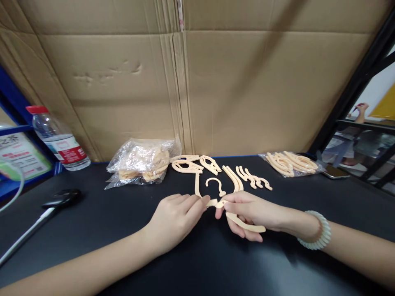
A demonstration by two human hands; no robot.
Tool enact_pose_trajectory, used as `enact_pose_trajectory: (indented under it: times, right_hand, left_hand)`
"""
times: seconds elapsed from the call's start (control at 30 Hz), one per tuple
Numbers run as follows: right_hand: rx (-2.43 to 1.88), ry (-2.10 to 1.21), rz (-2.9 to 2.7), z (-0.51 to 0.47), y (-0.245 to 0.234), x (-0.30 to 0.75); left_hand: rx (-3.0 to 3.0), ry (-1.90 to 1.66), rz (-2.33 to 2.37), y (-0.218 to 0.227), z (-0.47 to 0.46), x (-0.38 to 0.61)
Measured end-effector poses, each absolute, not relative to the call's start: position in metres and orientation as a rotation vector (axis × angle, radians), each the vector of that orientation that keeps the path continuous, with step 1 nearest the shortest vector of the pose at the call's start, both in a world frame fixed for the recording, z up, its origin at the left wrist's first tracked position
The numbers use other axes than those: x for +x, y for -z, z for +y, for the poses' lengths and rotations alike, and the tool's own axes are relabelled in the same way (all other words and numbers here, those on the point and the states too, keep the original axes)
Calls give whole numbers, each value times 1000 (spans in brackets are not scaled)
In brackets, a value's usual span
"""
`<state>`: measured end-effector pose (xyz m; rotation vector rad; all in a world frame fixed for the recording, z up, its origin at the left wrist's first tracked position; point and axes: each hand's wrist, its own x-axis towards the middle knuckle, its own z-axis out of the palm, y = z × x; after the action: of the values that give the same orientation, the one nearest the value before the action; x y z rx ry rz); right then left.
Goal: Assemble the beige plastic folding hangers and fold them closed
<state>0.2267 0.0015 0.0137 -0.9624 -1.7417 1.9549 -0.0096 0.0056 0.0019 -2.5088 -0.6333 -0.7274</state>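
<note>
The person's left hand [175, 218] rests on the black desk [123, 230] with its fingers [197, 204] pinched together on a small beige piece [211, 202]. The right hand [251, 211] has its fingers closed around a long curved piece [247, 225] of the same beige material, whose tail sticks out below the palm. The two pieces meet end to end in the gap between the fingers. Each is gripped back from that end, seemingly so that the joint stays bare and in sight. Both wrists lie low on the desk, which probably steadies the fine work. A pale bead bracelet [317, 232] circles the right wrist.

Just beyond the fingers lie loose parts grouped by shape and close enough to reach: a small hook [216, 183], curved strips [233, 177], a row of wavy pieces [253, 178] and looped frames [188, 165]. Further out to the left of the fingers is a clear bag of parts [142, 162], and to the right a second bag [291, 162], with what looks like a phone [335, 172] past it.

Far left of the fingers stand a water bottle [58, 142] and a black object on a white stem [60, 198]. A flattened cardboard sheet [197, 82] walls off the back of the desk, with blue shelving at the left edge and a black rack [354, 90] at the right.
</note>
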Motion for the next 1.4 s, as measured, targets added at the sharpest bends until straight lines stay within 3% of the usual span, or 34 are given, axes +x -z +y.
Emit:
enact_pose_trajectory:
  times: [0.47, 0.73, 0.9, 0.97, 1.2, 1.4]
  right_hand:
    - [-1168, -1649, -2003, -14, -13, 216]
    - [-1170, -1082, -2255, -22, -10, 213]
    - [-941, -223, -2503, -30, -14, 212]
    - [-876, -20, -2482, -30, -20, 217]
    - [-914, 276, -2108, 14, -58, 266]
    - [-1086, 296, -2210, 49, -46, 293]
  left_hand:
    - [-2528, 413, -425, -14, -1, -3]
    - [-2513, 382, -392, -17, -4, -3]
    - [-2626, 344, -521, -13, 5, -11]
    - [-2684, 363, -592, -10, 11, -16]
    - [-2811, 663, -819, -9, 20, -20]
    - [-2853, 700, -870, -11, 20, -18]
